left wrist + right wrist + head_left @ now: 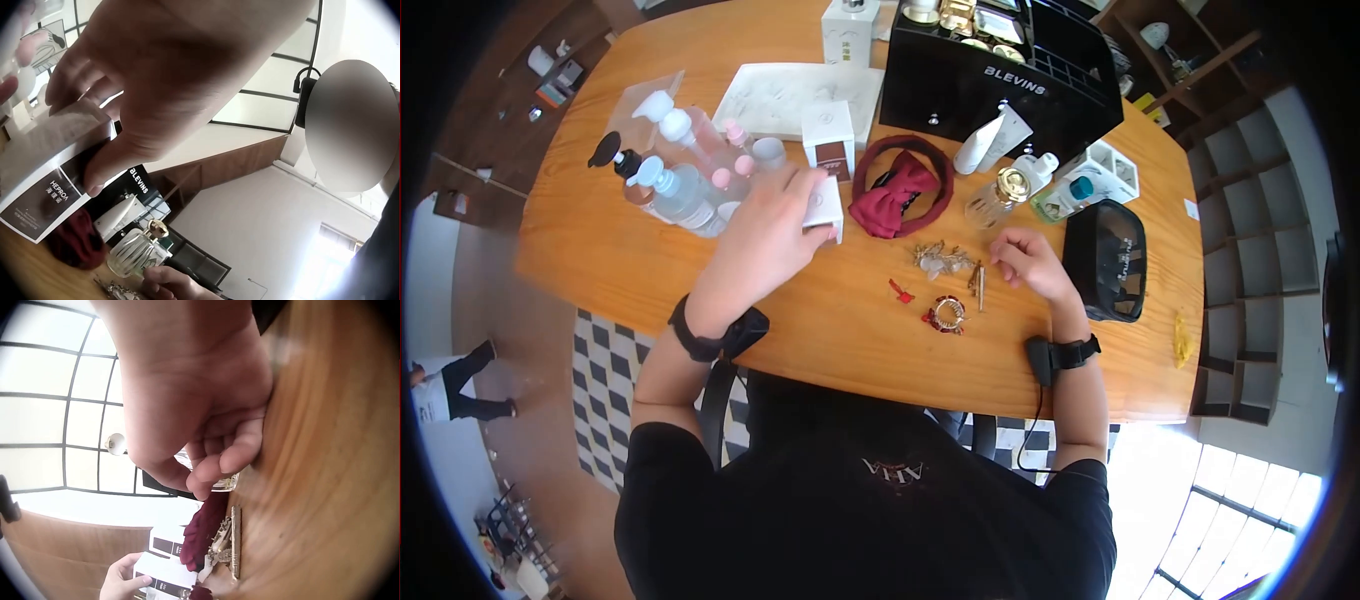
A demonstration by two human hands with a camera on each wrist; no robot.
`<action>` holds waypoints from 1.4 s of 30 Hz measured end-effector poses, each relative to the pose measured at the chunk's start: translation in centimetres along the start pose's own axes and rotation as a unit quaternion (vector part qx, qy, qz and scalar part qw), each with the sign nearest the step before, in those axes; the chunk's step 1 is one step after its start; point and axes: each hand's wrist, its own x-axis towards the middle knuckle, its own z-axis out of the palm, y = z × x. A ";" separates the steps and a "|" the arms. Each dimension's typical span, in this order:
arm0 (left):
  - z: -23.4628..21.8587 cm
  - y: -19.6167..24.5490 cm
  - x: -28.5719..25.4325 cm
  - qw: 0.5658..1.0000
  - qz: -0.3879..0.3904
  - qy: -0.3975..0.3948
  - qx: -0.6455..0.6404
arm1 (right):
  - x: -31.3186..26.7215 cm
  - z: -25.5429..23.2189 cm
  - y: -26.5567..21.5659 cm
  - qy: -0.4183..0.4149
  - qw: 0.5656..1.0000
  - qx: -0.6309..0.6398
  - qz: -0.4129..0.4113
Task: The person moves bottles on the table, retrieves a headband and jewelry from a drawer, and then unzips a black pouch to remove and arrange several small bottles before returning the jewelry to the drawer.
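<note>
My left hand (762, 238) grips a small white box (826, 205) from above, thumb on one side and fingers on the other. In the left wrist view its dark front panel reads HEPROA. A similar white box (830, 128) stands just behind it. My right hand (1030, 262) rests at the table surface with loosely curled fingers and holds nothing. Close to its fingertips lie a cluster of metallic hair clips (943, 260) and a slim gold hairpin (981, 287). Nearer me are a small red clip (901, 291) and a red-and-gold beaded ring (946, 315).
A burgundy bow headband (895, 195) lies between the hands. Pump bottles (685, 200) crowd the left, near a white marbled tray (750, 90). Behind stands a black BLEVINS organizer (960, 85). A perfume bottle (997, 197) and black pouch (1105, 260) are at right.
</note>
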 end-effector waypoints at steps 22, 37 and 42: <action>-3.0 -4.9 -2.3 0.935 0.118 -0.008 -0.334 | 12.1 -2.2 -23.2 0.278 0.793 -0.457 -0.292; -0.9 -5.2 -2.6 0.916 0.092 -0.028 -0.389 | 8.7 1.4 -28.0 0.359 0.799 -0.362 -0.320; -0.7 -5.4 -2.4 0.919 0.106 -0.026 -0.379 | 2.9 -2.2 -25.0 0.345 0.830 -0.251 -0.359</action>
